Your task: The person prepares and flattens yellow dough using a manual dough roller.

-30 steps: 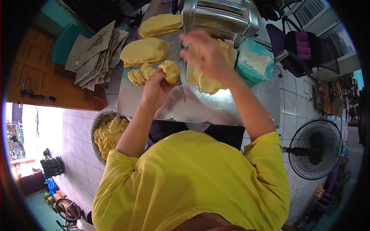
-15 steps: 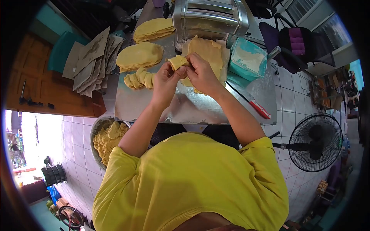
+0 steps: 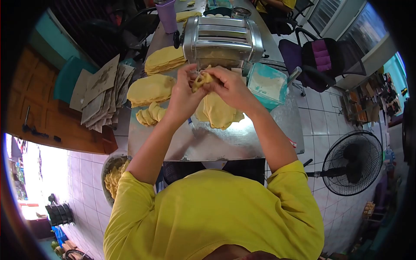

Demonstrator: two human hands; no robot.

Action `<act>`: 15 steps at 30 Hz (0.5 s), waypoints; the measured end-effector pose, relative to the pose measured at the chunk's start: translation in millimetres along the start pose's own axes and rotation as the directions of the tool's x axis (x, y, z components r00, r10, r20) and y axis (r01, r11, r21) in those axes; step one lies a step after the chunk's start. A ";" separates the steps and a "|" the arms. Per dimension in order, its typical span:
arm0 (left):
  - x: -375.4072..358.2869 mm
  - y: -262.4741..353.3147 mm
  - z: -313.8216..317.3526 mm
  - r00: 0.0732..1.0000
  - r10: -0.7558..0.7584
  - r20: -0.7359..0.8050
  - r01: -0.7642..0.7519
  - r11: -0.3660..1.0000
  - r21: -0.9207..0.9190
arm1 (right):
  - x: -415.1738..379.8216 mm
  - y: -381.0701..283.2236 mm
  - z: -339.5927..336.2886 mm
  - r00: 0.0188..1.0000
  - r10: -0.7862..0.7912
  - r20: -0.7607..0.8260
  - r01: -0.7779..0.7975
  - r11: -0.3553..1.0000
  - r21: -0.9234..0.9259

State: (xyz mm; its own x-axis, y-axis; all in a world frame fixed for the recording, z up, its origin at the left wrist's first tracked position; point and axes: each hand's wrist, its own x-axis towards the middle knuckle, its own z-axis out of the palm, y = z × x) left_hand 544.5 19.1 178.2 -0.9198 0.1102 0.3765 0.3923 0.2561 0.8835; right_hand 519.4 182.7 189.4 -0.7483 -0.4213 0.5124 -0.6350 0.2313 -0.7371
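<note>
Between the fingertips of both hands is a small piece of yellow dough point(image 3: 202, 80), curled with a gap showing through it. My left hand point(image 3: 183, 96) pinches its left side, and my right hand point(image 3: 231, 88) grips it from the right. Beneath them, a dough sheet point(image 3: 220, 113) lies on the metal table point(image 3: 190, 149). Several folded dough pieces point(image 3: 150, 114) rest in a row left of my left wrist. Further left and back are two stacks of flat dough sheets, a near stack point(image 3: 151, 89) and a far stack point(image 3: 164, 60).
A steel dough roller machine point(image 3: 223, 41) stands beyond my hands. To the right sits a teal tub of flour point(image 3: 267, 84). My right forearm mostly hides a red-handled knife point(image 3: 293, 143). A bowl of dough point(image 3: 107, 177) is at lower left. Another person's yellow sleeve point(image 3: 284, 4) shows at the back.
The view has tilted up, showing more of the table's far end. The dough piece has gone from a compact fold to a curled shape with a gap, still in both hands.
</note>
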 end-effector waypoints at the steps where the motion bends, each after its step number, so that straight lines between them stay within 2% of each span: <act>1: 5.5 2.0 1.7 0.997 -0.032 -0.066 0.027 0.997 -0.076 | 1.4 1.1 -1.9 1.000 -0.004 -0.007 0.004 1.000 -0.004; 2: 11.1 4.2 3.1 0.989 -0.066 -0.131 0.046 0.987 -0.154 | 3.8 2.0 -4.8 0.993 0.088 -0.074 -0.083 0.995 0.060; 3: 15.4 6.5 2.4 0.990 -0.056 -0.130 0.036 0.988 -0.152 | 6.5 2.6 -7.5 0.974 0.181 -0.133 -0.163 0.978 0.132; 4: 17.9 8.3 0.5 0.990 -0.136 -0.035 0.128 0.976 -0.175 | 8.5 2.5 -9.4 0.974 0.177 -0.138 -0.159 0.978 0.131; 5: 18.7 9.2 -0.4 0.974 -0.217 0.061 0.225 0.956 -0.188 | 9.7 1.8 -11.1 0.967 0.218 -0.132 -0.185 0.957 0.225; 6: 20.3 7.2 1.4 0.974 -0.218 0.062 0.226 0.956 -0.186 | 10.7 0.7 -12.7 0.958 0.259 -0.122 -0.209 0.925 0.316; 7: 23.4 3.3 4.8 0.980 -0.198 0.024 0.199 0.958 -0.207 | 12.0 -2.1 -15.5 0.958 0.259 -0.123 -0.209 0.925 0.318; 9: 29.4 -0.1 5.6 0.984 -0.179 -0.011 0.172 0.959 -0.226 | 14.3 -8.0 -23.7 0.935 0.353 0.026 -0.344 0.888 0.304; 10: 31.8 -1.2 2.2 0.991 -0.135 -0.014 0.134 0.991 -0.027 | 14.3 -6.9 -28.6 0.935 0.355 0.024 -0.345 0.888 0.305; 11: 33.9 -0.8 -0.6 0.996 -0.090 -0.008 0.090 0.981 0.173 | 14.2 -5.0 -34.1 0.960 0.273 0.066 -0.280 0.937 0.210; 12: 35.9 1.2 -3.1 0.996 -0.091 -0.004 0.090 0.981 0.174 | 13.9 -4.8 -37.3 0.975 0.192 0.115 -0.205 0.972 0.117; 13: 38.8 7.1 -6.1 0.998 -0.058 0.012 0.054 0.975 0.217 | 15.2 -9.9 -39.9 0.975 0.193 0.113 -0.206 0.972 0.117; 15: 46.4 12.7 -6.8 0.999 -0.018 0.032 0.009 0.965 0.261 | 20.5 -21.9 -45.4 0.978 0.187 0.092 -0.176 0.978 -0.111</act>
State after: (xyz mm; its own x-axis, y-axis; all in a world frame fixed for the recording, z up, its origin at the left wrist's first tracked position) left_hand 506.8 20.9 208.8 -0.9263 0.1358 0.3514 0.3704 0.4986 0.7837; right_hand 509.2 208.7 236.0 -0.8328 -0.4497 0.3229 -0.5104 0.3977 -0.7624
